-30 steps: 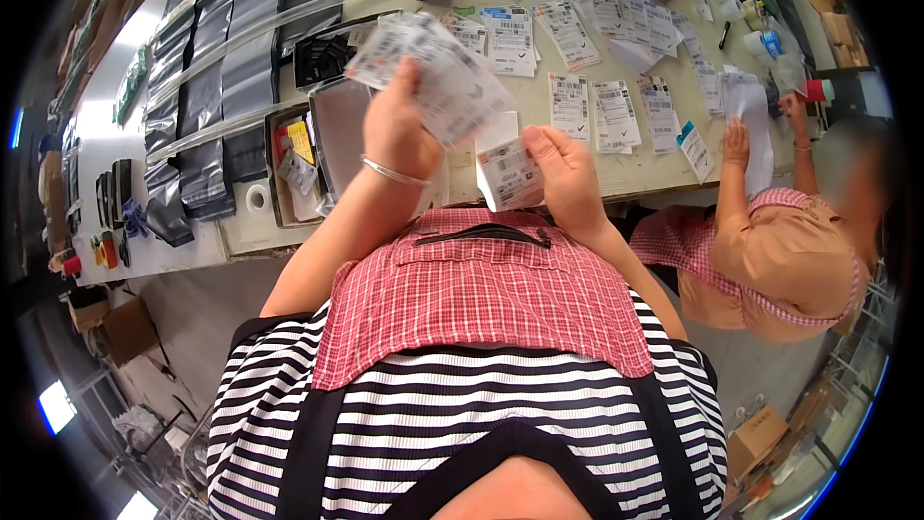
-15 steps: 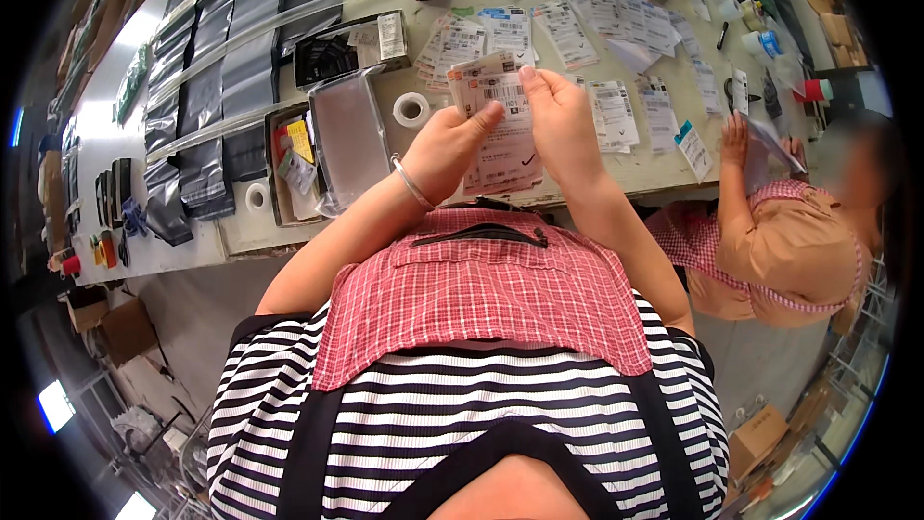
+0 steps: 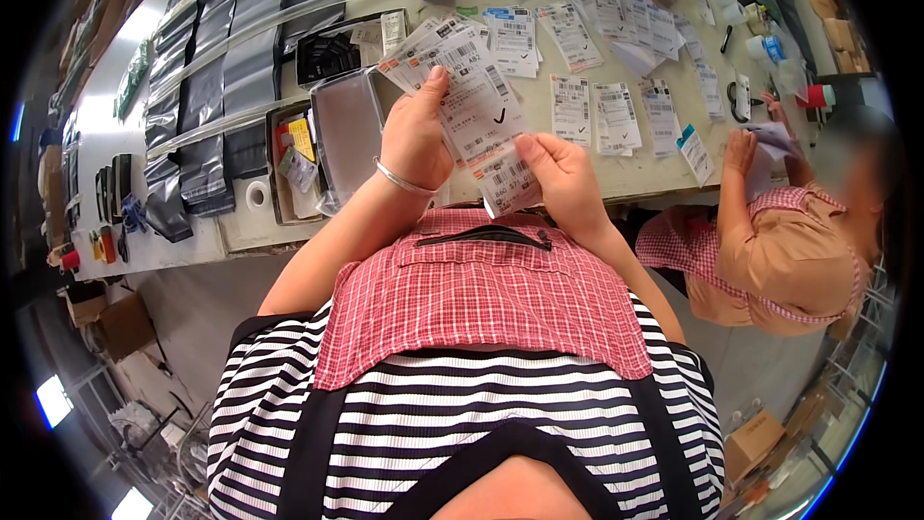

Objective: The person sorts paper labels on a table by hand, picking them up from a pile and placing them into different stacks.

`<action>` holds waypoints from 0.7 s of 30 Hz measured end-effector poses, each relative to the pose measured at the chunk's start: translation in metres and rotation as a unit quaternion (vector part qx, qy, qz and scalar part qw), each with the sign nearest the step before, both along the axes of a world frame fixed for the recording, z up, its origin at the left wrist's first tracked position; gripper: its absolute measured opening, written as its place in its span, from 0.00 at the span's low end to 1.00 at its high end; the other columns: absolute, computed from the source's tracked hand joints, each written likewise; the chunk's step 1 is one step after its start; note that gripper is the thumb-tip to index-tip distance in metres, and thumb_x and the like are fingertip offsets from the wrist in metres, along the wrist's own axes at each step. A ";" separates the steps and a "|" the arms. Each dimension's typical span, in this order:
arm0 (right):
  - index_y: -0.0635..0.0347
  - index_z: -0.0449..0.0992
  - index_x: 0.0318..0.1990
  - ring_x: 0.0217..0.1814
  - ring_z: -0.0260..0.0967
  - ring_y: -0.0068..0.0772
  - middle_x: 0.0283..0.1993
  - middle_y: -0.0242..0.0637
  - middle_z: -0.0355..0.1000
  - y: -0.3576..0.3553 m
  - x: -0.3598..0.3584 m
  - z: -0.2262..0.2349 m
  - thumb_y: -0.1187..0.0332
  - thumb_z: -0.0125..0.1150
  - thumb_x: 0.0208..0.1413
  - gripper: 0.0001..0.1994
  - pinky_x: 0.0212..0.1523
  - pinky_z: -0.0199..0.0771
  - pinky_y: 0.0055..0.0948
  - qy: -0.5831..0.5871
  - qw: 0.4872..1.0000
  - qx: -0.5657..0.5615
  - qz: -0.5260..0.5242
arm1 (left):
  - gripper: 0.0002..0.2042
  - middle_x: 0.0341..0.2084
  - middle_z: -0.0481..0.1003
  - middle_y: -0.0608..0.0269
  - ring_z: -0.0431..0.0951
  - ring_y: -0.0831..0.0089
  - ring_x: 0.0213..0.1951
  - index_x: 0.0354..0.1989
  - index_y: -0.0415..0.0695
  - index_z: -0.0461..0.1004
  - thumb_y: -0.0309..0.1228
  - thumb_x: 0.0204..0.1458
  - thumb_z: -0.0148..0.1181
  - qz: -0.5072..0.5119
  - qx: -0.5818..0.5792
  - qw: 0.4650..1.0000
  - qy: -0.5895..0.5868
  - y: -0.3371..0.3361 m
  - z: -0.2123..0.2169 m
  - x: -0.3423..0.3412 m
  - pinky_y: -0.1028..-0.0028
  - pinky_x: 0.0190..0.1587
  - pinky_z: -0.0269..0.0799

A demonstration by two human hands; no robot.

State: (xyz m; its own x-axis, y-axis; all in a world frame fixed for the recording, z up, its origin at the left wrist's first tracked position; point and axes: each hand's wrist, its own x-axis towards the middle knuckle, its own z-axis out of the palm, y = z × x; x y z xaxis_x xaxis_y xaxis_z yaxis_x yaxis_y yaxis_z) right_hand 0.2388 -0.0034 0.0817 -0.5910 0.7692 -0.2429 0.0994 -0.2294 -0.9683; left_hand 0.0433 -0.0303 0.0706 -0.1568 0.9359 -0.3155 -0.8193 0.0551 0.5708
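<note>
The left hand [image 3: 416,140] clamps a fan of labels [image 3: 474,101] under its thumb, up over the table's near edge; a slack pinch could let outer ones slide off. The right hand [image 3: 566,178] pinches another label [image 3: 507,185] against the fan's lower corner, where overlap might mix them up.

Left to right: cartons [image 3: 125,329] on the floor, grey bags [image 3: 252,48], pale table [image 3: 626,173], spread slips [image 3: 616,120], a co-worker [image 3: 784,250] holding paper [image 3: 772,138].
</note>
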 end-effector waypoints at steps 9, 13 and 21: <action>0.70 0.78 0.39 0.30 0.65 0.17 0.28 0.28 0.74 0.000 0.003 -0.014 0.58 0.50 0.69 0.20 0.35 0.68 0.22 -0.008 0.986 0.029 -0.163 | 0.19 0.52 0.74 0.49 0.77 0.49 0.53 0.57 0.40 0.67 0.40 0.67 0.46 0.125 -0.069 0.989 0.022 0.007 0.014 -0.033 0.42 0.53 0.73; 0.70 0.77 0.40 0.30 0.64 0.17 0.28 0.30 0.72 0.024 -0.016 -0.005 0.60 0.50 0.69 0.18 0.34 0.67 0.22 -0.017 0.987 0.069 -0.146 | 0.22 0.35 0.79 0.57 0.81 0.68 0.40 0.46 0.35 0.75 0.46 0.64 0.52 -0.046 -0.089 0.961 0.256 -0.002 0.012 -0.021 0.66 0.39 0.79; 0.70 0.76 0.43 0.32 0.67 0.15 0.34 0.31 0.76 0.050 -0.030 0.005 0.61 0.50 0.69 0.17 0.36 0.69 0.18 -0.120 0.982 0.127 -0.070 | 0.23 0.38 0.79 0.60 0.78 0.75 0.38 0.46 0.33 0.75 0.47 0.65 0.53 -0.159 -0.030 0.956 0.246 -0.010 0.007 0.014 0.74 0.42 0.75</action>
